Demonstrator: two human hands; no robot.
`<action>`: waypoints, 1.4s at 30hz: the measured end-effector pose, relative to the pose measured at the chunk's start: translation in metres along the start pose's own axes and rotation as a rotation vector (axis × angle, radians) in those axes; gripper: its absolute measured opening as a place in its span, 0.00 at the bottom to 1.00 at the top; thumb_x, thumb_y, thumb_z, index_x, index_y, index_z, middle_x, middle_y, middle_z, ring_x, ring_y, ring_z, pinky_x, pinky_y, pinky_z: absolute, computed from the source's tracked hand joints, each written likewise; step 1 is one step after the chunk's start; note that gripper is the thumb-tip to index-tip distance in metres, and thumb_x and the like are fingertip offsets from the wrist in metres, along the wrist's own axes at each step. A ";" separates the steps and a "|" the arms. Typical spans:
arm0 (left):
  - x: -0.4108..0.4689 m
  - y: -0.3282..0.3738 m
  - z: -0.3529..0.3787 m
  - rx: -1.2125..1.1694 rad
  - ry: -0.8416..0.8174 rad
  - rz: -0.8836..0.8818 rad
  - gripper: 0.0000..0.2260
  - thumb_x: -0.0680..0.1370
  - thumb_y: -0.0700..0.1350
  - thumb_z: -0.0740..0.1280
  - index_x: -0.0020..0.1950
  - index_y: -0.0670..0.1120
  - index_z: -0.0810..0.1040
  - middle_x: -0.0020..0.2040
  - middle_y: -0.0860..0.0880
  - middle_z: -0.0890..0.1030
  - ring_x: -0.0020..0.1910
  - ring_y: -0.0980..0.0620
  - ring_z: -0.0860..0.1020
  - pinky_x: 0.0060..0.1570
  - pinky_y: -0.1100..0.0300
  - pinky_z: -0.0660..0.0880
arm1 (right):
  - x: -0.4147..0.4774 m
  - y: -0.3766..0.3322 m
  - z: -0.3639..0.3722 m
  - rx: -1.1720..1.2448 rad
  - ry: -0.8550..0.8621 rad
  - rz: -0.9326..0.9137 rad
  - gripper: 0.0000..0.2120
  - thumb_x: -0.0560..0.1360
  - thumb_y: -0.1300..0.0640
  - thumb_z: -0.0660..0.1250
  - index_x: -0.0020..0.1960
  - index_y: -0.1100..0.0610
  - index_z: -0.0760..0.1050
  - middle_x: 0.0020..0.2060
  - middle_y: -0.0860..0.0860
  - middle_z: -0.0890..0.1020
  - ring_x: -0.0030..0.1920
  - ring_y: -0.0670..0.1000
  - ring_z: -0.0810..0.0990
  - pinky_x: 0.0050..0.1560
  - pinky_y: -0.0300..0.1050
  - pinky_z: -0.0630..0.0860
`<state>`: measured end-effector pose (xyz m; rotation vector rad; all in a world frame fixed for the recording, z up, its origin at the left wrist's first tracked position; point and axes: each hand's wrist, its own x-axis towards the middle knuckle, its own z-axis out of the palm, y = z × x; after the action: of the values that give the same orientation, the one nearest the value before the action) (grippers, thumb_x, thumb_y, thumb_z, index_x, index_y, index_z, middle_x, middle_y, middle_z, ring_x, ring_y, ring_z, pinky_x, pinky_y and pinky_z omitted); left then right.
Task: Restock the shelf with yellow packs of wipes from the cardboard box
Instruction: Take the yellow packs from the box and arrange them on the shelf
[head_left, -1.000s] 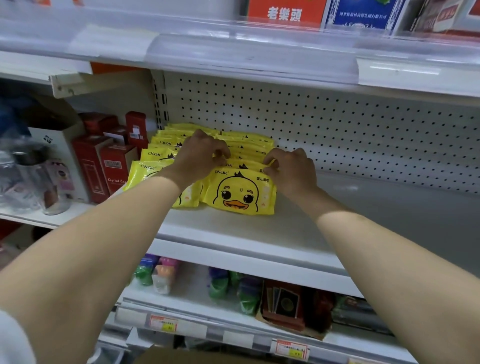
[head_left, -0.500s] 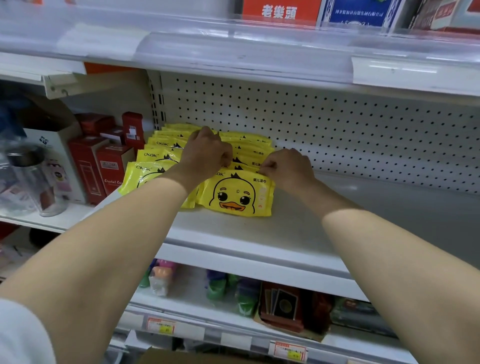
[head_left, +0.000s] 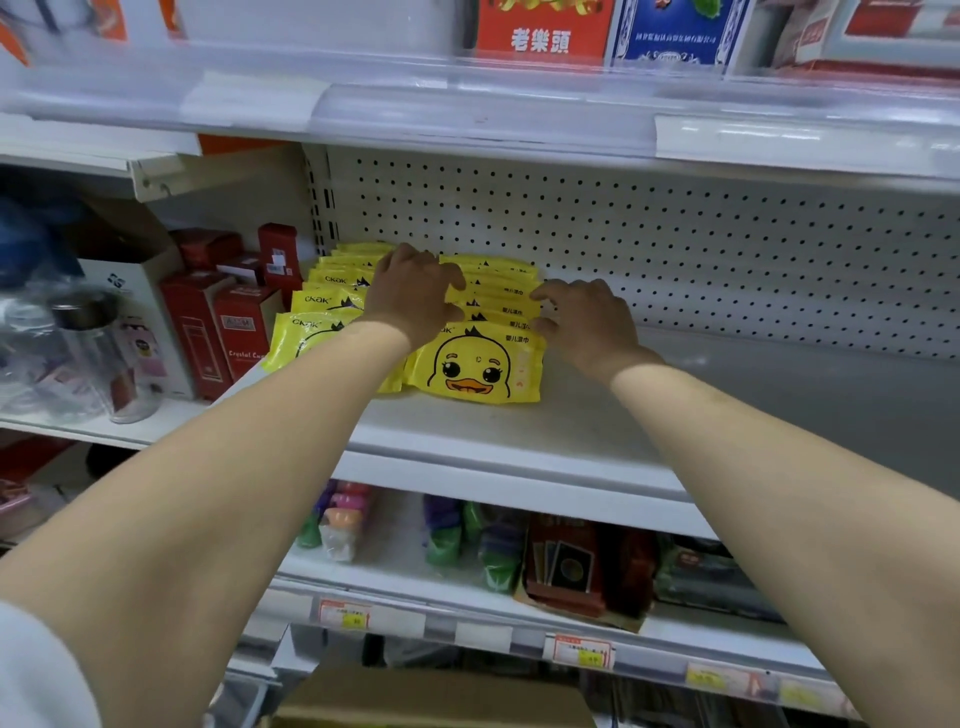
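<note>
Yellow packs of wipes (head_left: 478, 369) lean in rows on the shelf (head_left: 519, 431) as I square them, left hand (head_left: 415, 296) curled over them, pinching or not I cannot tell, right hand (head_left: 587, 317) loose-fingered at their edge; next, I judge, the cardboard box (head_left: 431, 696) for more.

Red cartons (head_left: 228, 332) stand beside a clear jar (head_left: 98, 358); a red box (head_left: 540, 26) and a blue box (head_left: 675, 31) sit overhead; price tags (head_left: 582, 652) below.

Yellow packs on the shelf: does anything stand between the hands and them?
Nothing visible does. The left hand rests on the yellow packs, and the right hand has its fingers at their right edge.
</note>
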<state>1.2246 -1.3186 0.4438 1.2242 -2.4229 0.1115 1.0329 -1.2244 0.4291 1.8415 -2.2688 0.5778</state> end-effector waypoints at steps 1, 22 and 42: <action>-0.006 0.002 -0.005 -0.018 -0.005 -0.005 0.18 0.76 0.53 0.70 0.66 0.55 0.76 0.66 0.47 0.74 0.70 0.43 0.63 0.68 0.48 0.62 | -0.006 -0.003 -0.004 -0.004 -0.023 0.011 0.19 0.79 0.49 0.64 0.70 0.48 0.72 0.60 0.54 0.79 0.64 0.57 0.70 0.56 0.49 0.67; -0.237 0.018 -0.004 -0.151 -0.299 -0.057 0.30 0.71 0.47 0.76 0.71 0.51 0.69 0.65 0.43 0.68 0.67 0.41 0.66 0.60 0.44 0.73 | -0.222 -0.076 -0.017 -0.003 -0.290 -0.042 0.30 0.73 0.53 0.74 0.72 0.45 0.66 0.69 0.52 0.71 0.66 0.57 0.71 0.59 0.53 0.73; -0.393 0.028 0.156 -0.196 -0.761 -0.121 0.33 0.71 0.52 0.76 0.73 0.52 0.68 0.67 0.43 0.69 0.68 0.41 0.66 0.65 0.48 0.69 | -0.364 -0.037 0.146 -0.012 -0.759 0.058 0.28 0.74 0.52 0.73 0.72 0.47 0.69 0.65 0.54 0.72 0.67 0.57 0.71 0.62 0.52 0.73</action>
<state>1.3560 -1.0461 0.1467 1.5022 -2.8565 -0.7364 1.1683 -0.9589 0.1711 2.2622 -2.7416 -0.1853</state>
